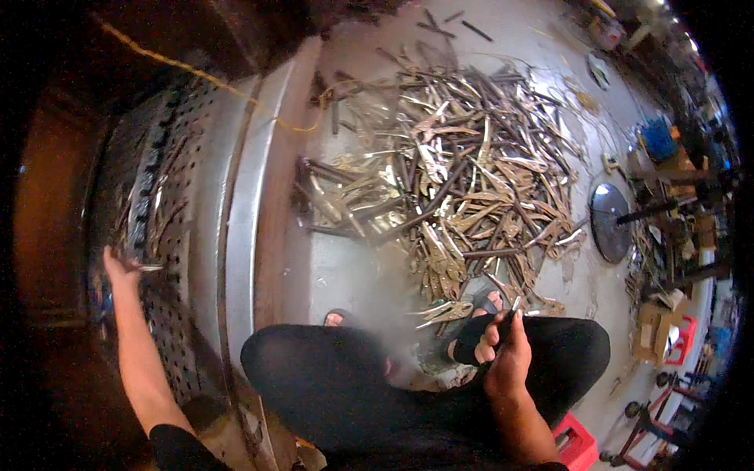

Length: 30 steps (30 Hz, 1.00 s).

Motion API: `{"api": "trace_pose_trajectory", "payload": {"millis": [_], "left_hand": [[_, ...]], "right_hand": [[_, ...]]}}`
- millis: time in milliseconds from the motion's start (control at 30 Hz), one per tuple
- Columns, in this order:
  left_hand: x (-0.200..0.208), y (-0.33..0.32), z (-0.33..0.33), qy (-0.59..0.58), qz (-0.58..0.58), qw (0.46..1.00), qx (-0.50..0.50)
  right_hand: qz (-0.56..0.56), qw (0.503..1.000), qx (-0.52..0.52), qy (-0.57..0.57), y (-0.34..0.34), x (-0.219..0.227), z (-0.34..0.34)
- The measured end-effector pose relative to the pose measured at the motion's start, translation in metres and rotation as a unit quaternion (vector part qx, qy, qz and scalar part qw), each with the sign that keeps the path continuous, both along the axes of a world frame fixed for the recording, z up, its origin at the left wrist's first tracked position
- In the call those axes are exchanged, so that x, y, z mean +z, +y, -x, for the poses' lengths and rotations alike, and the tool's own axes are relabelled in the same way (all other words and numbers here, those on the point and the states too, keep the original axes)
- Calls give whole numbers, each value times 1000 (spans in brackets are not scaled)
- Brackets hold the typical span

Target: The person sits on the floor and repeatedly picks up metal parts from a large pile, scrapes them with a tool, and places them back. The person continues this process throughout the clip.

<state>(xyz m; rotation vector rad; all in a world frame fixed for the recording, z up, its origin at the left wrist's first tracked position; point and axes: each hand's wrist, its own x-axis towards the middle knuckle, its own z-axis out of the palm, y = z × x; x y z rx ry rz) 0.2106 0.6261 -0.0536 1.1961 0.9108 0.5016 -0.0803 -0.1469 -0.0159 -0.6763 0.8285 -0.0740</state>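
Black-trousered legs [424, 385] fill the six o'clock side of my view, knees apart, with a sandalled left foot [335, 318] and right foot [488, 302] showing beyond them on the grey floor [330, 267]. Between four and five o'clock, over the thigh, I have the right hand [508, 357] closed round a dark piece with a bright tip [514, 305]; its fingers curl about the piece, and the tip points toward one o'clock.

At nine o'clock the left hand [122, 271] reaches out over a perforated metal panel [169, 314], with a slim bright piece [149, 268] right at its fingers. Whether those fingers pinch it or merely touch it, I cannot tell from here. Between nine and ten o'clock, a row of dark shapes [145, 184] on the panel is too murky for me to identify.

From one to three o'clock I see a big loose heap of metal parts [479, 180], silvery and dark, many shaped like plier halves, its near edge close to the right foot. A silver rail [250, 204] runs between panel and heap. A yellow cord [196, 74] crosses at half past ten. At three o'clock, just beside the heap, stands a round dark disc [609, 224]; farther out, a cardboard box [650, 330].
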Motion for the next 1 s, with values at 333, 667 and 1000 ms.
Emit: {"api": "trace_pose_trajectory", "payload": {"millis": [333,667,1000], "left_hand": [[-43,0,-33,-19,-61,996,-65],[-9,-447,-36,-43,-365,759,-537],[-135,-752,-232,-84,-611,411,-671]], "right_hand": [[4,997,-79,-6,-46,64,3],[-76,943,-226,-232,-118,75,23],[-127,946,-190,-230,-156,57,25]]}}
